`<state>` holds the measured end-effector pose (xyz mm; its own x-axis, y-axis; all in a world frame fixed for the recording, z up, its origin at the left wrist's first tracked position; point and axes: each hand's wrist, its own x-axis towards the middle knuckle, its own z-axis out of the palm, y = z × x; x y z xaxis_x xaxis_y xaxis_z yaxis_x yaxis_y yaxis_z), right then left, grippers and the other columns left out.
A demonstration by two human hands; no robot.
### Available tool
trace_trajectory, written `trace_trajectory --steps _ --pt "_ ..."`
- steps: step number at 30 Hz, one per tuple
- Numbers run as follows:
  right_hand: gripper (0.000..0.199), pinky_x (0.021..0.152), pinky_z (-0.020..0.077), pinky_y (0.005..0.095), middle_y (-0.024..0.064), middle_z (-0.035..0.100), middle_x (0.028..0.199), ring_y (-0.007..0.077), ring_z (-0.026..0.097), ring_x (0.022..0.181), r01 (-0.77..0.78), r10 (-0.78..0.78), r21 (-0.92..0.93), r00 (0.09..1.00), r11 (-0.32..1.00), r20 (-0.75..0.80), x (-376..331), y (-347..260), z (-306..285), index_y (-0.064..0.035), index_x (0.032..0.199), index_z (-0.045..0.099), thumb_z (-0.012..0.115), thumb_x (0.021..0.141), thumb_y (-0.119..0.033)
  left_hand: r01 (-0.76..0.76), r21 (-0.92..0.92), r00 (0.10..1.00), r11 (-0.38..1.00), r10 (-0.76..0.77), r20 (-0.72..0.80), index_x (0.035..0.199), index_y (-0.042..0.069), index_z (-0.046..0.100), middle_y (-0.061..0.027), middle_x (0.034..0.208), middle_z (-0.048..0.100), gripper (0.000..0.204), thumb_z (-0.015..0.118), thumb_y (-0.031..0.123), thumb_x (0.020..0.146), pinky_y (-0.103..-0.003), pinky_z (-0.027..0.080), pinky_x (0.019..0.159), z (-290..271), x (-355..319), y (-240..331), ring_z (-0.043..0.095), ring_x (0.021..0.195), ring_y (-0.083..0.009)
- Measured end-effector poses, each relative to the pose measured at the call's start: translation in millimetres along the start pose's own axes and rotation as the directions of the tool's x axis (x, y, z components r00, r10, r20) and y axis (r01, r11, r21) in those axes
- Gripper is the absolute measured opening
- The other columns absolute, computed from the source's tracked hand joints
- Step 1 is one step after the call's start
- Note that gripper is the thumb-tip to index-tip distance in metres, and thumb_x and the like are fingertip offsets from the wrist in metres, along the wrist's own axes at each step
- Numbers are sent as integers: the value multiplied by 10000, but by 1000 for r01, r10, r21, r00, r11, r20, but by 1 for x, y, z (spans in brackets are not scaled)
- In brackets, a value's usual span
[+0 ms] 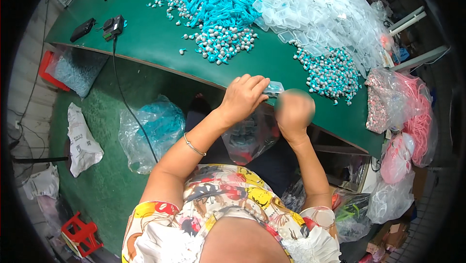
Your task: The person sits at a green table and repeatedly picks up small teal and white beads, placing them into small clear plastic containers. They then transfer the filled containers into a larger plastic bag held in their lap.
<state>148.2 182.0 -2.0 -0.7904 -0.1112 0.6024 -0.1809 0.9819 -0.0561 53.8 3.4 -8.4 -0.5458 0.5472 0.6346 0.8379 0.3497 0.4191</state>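
Note:
Near the table's front edge, my left hand (244, 96) has its fingers closed on a small clear plastic box (274, 88) with something teal inside. My right hand (294, 112) is right beside the other end of this box. It is blurred, so its fingers cannot be made out. Beyond my hands lies a pile of small silver-and-teal pieces (226, 43). Behind it is a heap of teal cords (221, 4). A second pile of silver-and-teal pieces (330, 72) lies to the right of my hands. Under them hangs a clear bag (250, 139) with similar boxes in it.
A large heap of clear plastic boxes (310, 8) covers the far right of the green table (150, 44). A small black device (113, 27) with a cable sits at left. Bags of pink cords (417, 117) hang at the right edge. A teal-filled bag (153, 129) stands on the floor.

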Motion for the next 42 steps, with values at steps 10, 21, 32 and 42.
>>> trace_trajectory --steps 10,21,32,42 --pt "319 838 489 409 138 647 1046 324 608 978 29 -86 433 990 901 112 42 24 4 -28 1113 653 714 805 -83 -24 -38 998 999 22 -53 1110 17 630 -124 1034 657 350 737 175 816 -410 509 742 1 3 -5 611 858 -313" --pt "172 740 483 389 120 636 854 313 606 809 -19 -190 652 950 758 249 61 18 -3 -24 959 666 698 839 -144 64 -340 998 938 -68 0 948 1 653 -144 857 638 207 719 167 843 -417 484 700 -13 0 -14 612 788 -336" --pt "351 956 378 506 62 678 1117 281 571 1112 13 39 -298 985 954 168 152 88 94 -89 1135 664 727 829 -247 76 -84 905 994 -33 425 1029 77 653 -117 880 639 291 730 261 816 -426 532 718 52 -69 20 652 822 -321" --pt "209 914 395 509 115 657 923 278 620 881 219 -206 -112 972 969 117 125 55 67 -73 883 667 739 786 -244 30 33 993 999 -26 -113 945 73 644 -102 891 634 179 676 51 770 -429 479 684 -22 24 -15 610 818 -310"
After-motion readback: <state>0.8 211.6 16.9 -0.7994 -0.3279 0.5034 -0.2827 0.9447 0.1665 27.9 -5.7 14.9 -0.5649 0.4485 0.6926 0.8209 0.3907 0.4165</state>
